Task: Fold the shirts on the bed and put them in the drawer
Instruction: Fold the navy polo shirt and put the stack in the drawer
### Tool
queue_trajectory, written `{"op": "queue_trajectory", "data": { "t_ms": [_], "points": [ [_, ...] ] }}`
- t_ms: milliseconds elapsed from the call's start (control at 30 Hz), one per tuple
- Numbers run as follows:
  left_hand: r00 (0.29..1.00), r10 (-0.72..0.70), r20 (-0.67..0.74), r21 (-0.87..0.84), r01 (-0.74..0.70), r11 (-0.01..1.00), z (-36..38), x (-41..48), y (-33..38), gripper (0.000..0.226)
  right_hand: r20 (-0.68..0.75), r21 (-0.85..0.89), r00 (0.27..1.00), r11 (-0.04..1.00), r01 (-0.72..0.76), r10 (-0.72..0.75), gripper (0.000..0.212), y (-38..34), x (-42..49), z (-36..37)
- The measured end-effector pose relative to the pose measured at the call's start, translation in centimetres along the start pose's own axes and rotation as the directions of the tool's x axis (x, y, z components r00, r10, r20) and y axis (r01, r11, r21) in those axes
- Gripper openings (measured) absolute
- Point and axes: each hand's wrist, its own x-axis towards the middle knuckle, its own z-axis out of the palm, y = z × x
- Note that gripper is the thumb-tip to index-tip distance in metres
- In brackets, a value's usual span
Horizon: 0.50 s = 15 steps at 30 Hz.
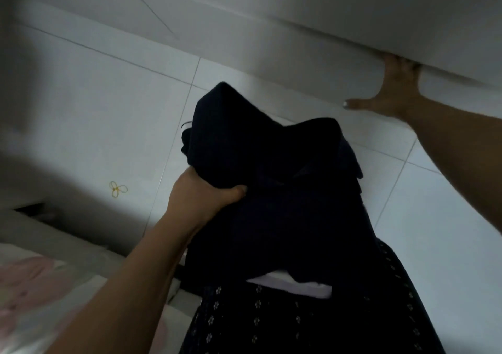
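Shirt bundle at centre, above floor; left hand grips its left side. Right hand is behind and to the right, fingers out of sight under the lower edge of the cabinet panel. Bed near left. Elastic loop on floor, left of bundle.

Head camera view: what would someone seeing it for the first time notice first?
A bundle of dark shirts fills the centre, gripped at its left side by the left hand. At the upper right, the right hand reaches to the lower edge of a white panel, fingers tucked under it and thumb spread. A small yellow elastic loop lies on the pale floor tiles at left.
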Motion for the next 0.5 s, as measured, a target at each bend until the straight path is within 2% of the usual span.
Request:
{"op": "queue_trajectory", "data": {
  "t_ms": [167, 367, 500],
  "points": [
    [1.000, 0.010, -0.001, 0.018, -0.010, 1.000, 0.2, -0.2, -0.1, 0.069, 0.016, 0.028, 0.999, 0.999, -0.045, 0.045, 0.123, -0.1, 0.4, -0.4],
    [1.000, -0.023, -0.003, 0.033, 0.023, 0.999, 0.0, -0.9, -1.2, 0.073, 0.041, 0.283, 0.998, 0.957, -0.058, 0.049, 0.116, -0.9, -2.5, 0.3],
    [0.999, -0.045, -0.015, 0.060, 0.045, 0.997, -0.1, -1.8, -2.4, 0.066, 0.058, 0.354, 0.998, 0.935, -0.026, 0.006, 0.114, -1.2, -6.3, 2.2]
  ]
}}
